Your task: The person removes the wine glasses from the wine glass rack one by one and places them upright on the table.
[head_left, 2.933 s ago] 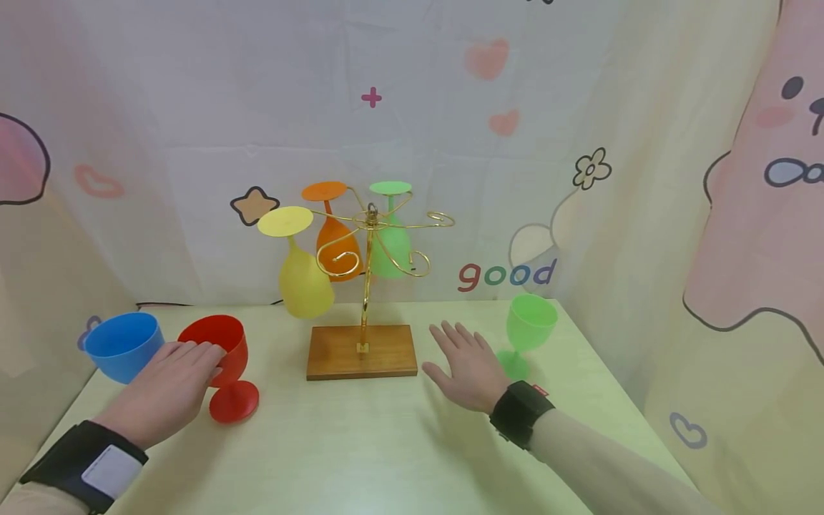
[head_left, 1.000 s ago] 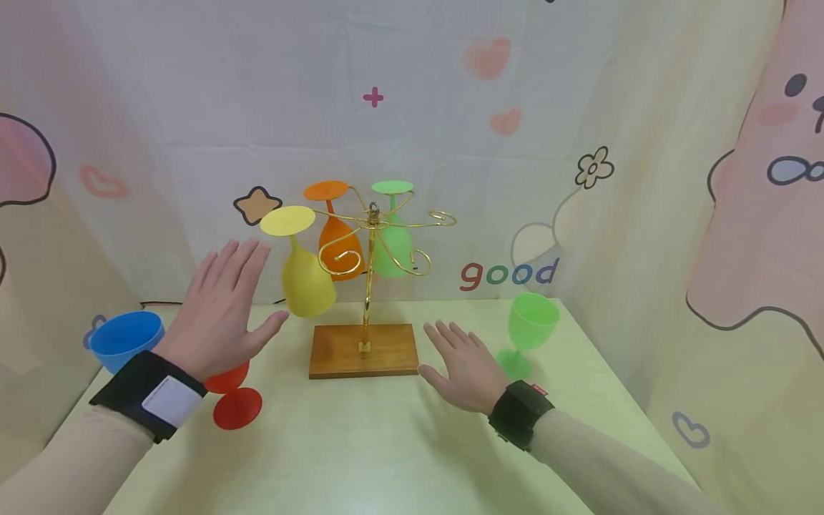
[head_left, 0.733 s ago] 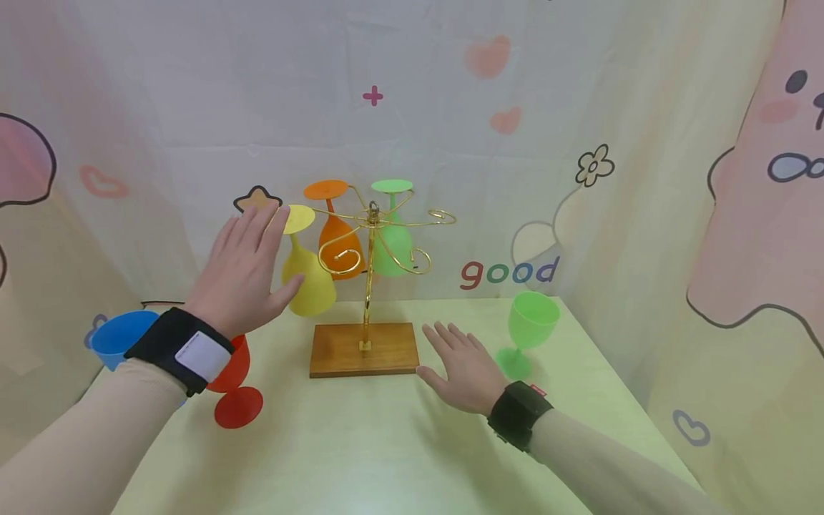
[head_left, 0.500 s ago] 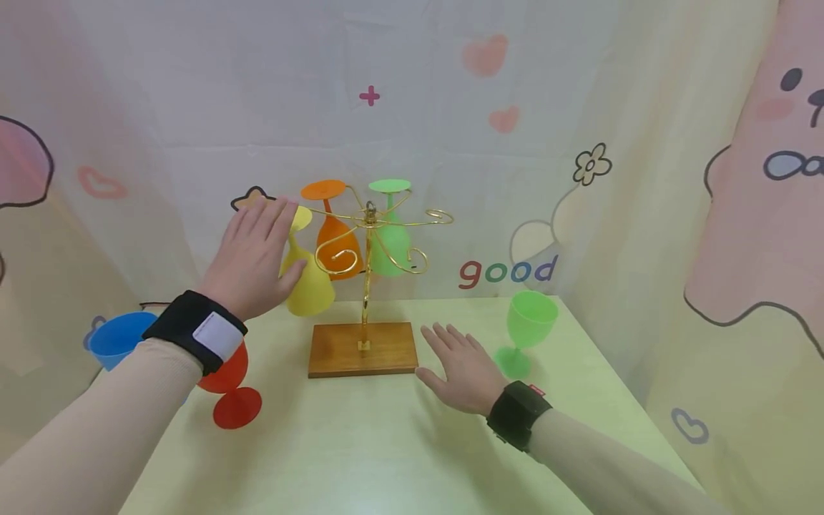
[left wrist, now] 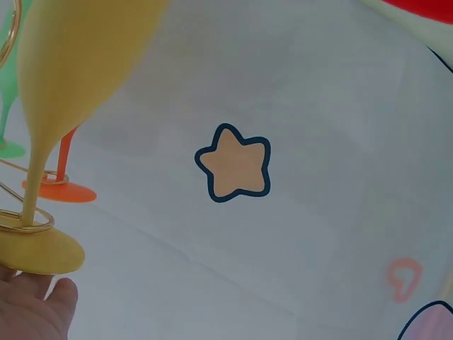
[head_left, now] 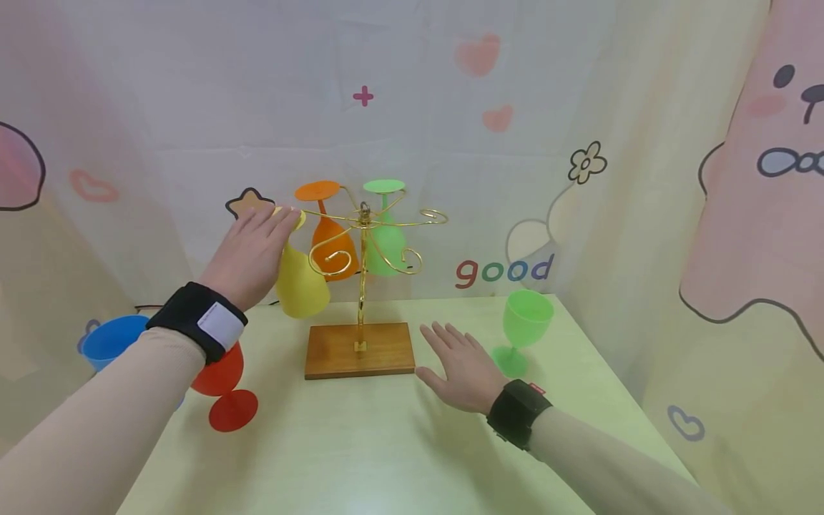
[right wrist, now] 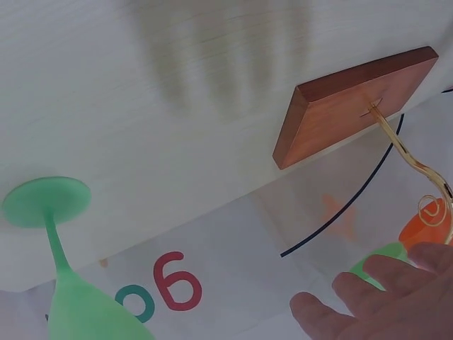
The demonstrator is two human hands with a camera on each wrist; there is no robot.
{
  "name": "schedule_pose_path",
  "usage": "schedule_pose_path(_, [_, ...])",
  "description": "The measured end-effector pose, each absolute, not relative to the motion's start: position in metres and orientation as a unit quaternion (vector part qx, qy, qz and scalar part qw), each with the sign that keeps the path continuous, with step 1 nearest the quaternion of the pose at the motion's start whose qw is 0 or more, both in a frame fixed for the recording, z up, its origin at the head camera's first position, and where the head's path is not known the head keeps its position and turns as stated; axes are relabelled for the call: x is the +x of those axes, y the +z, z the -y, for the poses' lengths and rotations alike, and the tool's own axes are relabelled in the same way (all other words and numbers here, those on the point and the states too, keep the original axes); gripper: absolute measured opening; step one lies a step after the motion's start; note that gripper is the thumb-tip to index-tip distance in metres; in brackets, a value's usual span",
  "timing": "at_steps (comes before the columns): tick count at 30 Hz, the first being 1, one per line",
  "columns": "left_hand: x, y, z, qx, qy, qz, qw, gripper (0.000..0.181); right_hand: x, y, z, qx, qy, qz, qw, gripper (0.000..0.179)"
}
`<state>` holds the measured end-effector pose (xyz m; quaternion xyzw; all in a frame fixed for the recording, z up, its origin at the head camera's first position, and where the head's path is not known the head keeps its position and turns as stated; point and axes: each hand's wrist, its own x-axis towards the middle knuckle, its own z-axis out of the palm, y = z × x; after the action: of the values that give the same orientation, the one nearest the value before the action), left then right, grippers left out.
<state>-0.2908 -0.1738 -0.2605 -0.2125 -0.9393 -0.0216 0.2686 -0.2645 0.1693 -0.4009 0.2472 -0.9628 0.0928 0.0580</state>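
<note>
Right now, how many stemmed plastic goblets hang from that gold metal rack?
3: yellow goblet, leftmost, partly behind the left hand; orange goblet, left of the pole; green goblet, right of it.

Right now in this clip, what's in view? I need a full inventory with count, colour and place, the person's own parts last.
Yellow goblet: 1, yellow, upside down on the rack's left
Orange goblet: 1, orange, upside down on the rack
Hanging green goblet: 1, green, upside down, rack's rear
Standing green goblet: 1, green, table right
Red goblet: 1, red, table left
Blue cup: 1, blue, far left, partly hidden
Rack: 1, gold, table centre
Base: 1, brown, under the rack
Table: 1, pale
Cloth: pale, printed, behind the table
Left hand: 1, bare, at the yellow goblet's foot
Right hand: 1, bare, right of the base
Wristbands: 2, black, one per wrist
Sleeves: 2, beige, both arms
</note>
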Motion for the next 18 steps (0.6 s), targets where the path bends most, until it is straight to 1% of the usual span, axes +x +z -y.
schedule_pose_path(4, [-0.291, -0.258, 0.173, -0.212, -0.022, 0.947, 0.24, 0.058, -0.264, -0.403, -0.171, 0.248, 0.094, 0.962, 0.057, 0.071])
schedule_pose_path(7, [-0.29, -0.256, 0.171, -0.214, -0.023, 0.947, 0.238, 0.06, -0.265, -0.404, -0.173, 0.252, 0.094, 0.961, 0.058, 0.071])
schedule_pose_path(9, [-0.29, -0.255, 0.17, -0.217, -0.023, 0.945, 0.245, 0.057, -0.266, -0.404, -0.174, 0.255, 0.109, 0.958, 0.068, 0.072])
schedule_pose_path(12, [-0.292, -0.253, 0.168, -0.225, -0.028, 0.937, 0.267, 0.048, -0.268, -0.397, -0.174, 0.255, 0.169, 0.947, 0.099, 0.074])
schedule_pose_path(15, [-0.295, -0.251, 0.167, -0.235, -0.035, 0.926, 0.292, 0.038, -0.271, -0.381, -0.171, 0.26, 0.232, 0.925, 0.15, 0.075])
schedule_pose_path(18, [-0.299, -0.249, 0.165, -0.241, -0.038, 0.92, 0.306, 0.033, -0.274, -0.362, -0.166, 0.284, 0.263, 0.9, 0.201, 0.075])
